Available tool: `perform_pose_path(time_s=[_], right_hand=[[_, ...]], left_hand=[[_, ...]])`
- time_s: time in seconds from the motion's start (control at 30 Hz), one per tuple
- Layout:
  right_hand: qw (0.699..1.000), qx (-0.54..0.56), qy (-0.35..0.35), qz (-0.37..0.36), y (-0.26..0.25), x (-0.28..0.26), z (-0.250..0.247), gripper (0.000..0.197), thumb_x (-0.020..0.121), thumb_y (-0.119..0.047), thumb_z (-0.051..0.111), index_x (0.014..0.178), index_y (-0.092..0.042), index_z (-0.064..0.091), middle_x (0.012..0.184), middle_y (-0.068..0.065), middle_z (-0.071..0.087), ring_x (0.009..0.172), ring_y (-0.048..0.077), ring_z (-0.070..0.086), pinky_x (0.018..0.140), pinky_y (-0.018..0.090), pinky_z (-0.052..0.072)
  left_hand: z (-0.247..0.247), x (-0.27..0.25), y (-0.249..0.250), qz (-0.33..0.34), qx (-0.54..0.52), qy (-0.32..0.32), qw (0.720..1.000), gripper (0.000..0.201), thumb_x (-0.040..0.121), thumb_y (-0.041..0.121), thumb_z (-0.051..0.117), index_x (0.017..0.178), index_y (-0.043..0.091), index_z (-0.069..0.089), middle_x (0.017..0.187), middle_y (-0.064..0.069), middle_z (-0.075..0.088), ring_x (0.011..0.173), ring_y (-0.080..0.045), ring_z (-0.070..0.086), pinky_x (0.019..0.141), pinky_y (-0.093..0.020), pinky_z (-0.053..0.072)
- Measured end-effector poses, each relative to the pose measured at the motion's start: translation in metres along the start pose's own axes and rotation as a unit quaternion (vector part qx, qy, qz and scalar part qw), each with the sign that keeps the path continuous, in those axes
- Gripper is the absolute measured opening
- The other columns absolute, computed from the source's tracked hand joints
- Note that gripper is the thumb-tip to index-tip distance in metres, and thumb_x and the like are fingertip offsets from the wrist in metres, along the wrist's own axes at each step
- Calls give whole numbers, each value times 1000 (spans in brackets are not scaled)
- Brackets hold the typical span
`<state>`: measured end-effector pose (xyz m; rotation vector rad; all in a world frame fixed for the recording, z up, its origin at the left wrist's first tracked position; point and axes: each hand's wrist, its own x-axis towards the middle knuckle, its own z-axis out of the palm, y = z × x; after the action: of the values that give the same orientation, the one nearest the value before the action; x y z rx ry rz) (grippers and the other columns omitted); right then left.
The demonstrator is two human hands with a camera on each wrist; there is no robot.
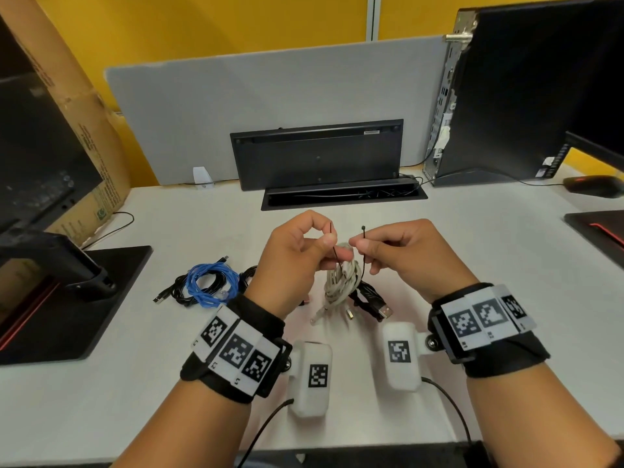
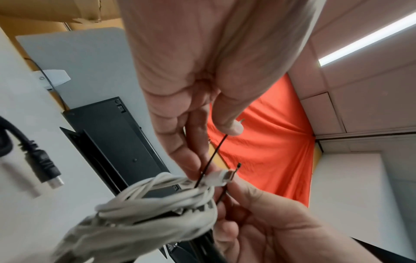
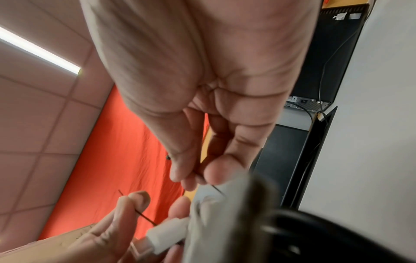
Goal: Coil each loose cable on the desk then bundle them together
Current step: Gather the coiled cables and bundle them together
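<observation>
A thin black zip tie [image 1: 363, 255] loops under a bundle of white coiled cable [image 1: 341, 282] and a black cable [image 1: 369, 300], lifted above the desk. My left hand [image 1: 324, 246] pinches the tie's plain tail end [image 2: 213, 156] between thumb and fingers. My right hand [image 1: 363, 246] pinches the other end, whose small head [image 1: 363, 228] sticks up above the fingers. In the left wrist view the white bundle [image 2: 157, 204] hangs below the fingers, with a white USB plug [image 2: 221, 177] at the top. The right wrist view shows the white plug [image 3: 166, 236] blurred.
A blue coiled cable [image 1: 211, 285] lies over black coiled cables [image 1: 182, 290] on the white desk [image 1: 169, 383], left of my hands. A black keyboard [image 1: 317, 153] leans on the grey divider behind a cable tray. A monitor base [image 1: 84, 298] sits left, a computer tower [image 1: 526, 96] right.
</observation>
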<state>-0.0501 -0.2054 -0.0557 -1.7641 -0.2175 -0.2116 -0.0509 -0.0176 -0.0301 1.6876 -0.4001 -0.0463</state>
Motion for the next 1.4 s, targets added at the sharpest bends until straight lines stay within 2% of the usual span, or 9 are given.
perform_pose_path(time_s=[0.13, 0.3, 0.67, 0.87, 1.0, 1.1, 1.23, 1.33, 1.4], right_hand=[[1000, 3, 19, 22, 3, -1, -3, 6, 81, -23, 77, 80, -18, 80, 69, 6, 71, 55, 17, 61, 62, 25, 50], [1000, 17, 3, 13, 1, -2, -2, 8, 85, -18, 73, 82, -21, 80, 72, -1, 74, 55, 12, 61, 59, 20, 51], [996, -69, -47, -30, -11, -7, 7, 9, 84, -12, 72, 85, -18, 80, 74, 2, 71, 53, 7, 55, 59, 19, 47], [993, -101, -38, -39, -13, -5, 9, 9, 85, -11, 72, 85, -17, 79, 75, 1, 70, 55, -1, 54, 60, 14, 42], [994, -105, -17, -38, -8, -3, 6, 8, 84, -15, 74, 82, -19, 80, 76, -4, 71, 62, 0, 59, 60, 12, 43], [994, -100, -3, -36, -5, -2, 1, 7, 83, -16, 74, 81, -19, 80, 79, -6, 73, 69, 4, 64, 62, 12, 44], [994, -103, 10, -47, -3, 0, -2, 9, 83, -15, 74, 78, -20, 79, 77, -8, 72, 66, 2, 62, 61, 11, 45], [993, -103, 10, -47, -3, 1, -2, 9, 84, -15, 74, 79, -19, 79, 77, -7, 72, 63, 1, 60, 60, 11, 45], [994, -100, 9, -44, -3, 2, -1, 8, 83, -15, 74, 79, -18, 79, 78, -7, 72, 61, 1, 60, 60, 11, 45]], left_hand=[[0, -1, 1, -10, 5, -12, 1000, 14, 101, 10, 44, 89, 10, 51, 89, -25, 71, 82, -21, 74, 77, -33, 59], [1, 0, 4, -12, 1, -25, 1000, 13, 102, 11, 42, 91, 10, 48, 92, -28, 70, 81, -19, 74, 73, -29, 59], [6, 1, 1, -15, -17, -28, 999, 11, 98, 9, 52, 88, 11, 55, 89, -28, 69, 78, -37, 71, 72, -38, 61], [5, 3, 2, -4, -4, -30, 1000, 9, 97, 8, 53, 90, 11, 58, 89, -24, 70, 76, -31, 73, 68, -32, 61], [-11, 8, 6, 7, 109, 1, 994, 4, 93, 18, 62, 96, 18, 65, 89, -11, 73, 78, -22, 72, 71, -36, 61], [-36, 18, 9, -26, 288, -4, 957, 7, 90, 29, 65, 94, 25, 68, 88, 1, 71, 81, -15, 68, 75, -33, 56], [-59, 31, 9, -105, 512, -85, 849, 10, 86, 29, 69, 91, 23, 75, 95, 6, 68, 88, -13, 62, 76, -28, 48], [-59, 36, -3, -177, 596, -142, 770, 25, 79, 34, 75, 95, 15, 71, 93, 1, 68, 84, -18, 63, 76, -31, 53], [-54, 38, -14, -205, 628, -174, 730, 34, 72, 42, 81, 82, 15, 62, 82, 1, 65, 73, -17, 61, 71, -32, 55]])
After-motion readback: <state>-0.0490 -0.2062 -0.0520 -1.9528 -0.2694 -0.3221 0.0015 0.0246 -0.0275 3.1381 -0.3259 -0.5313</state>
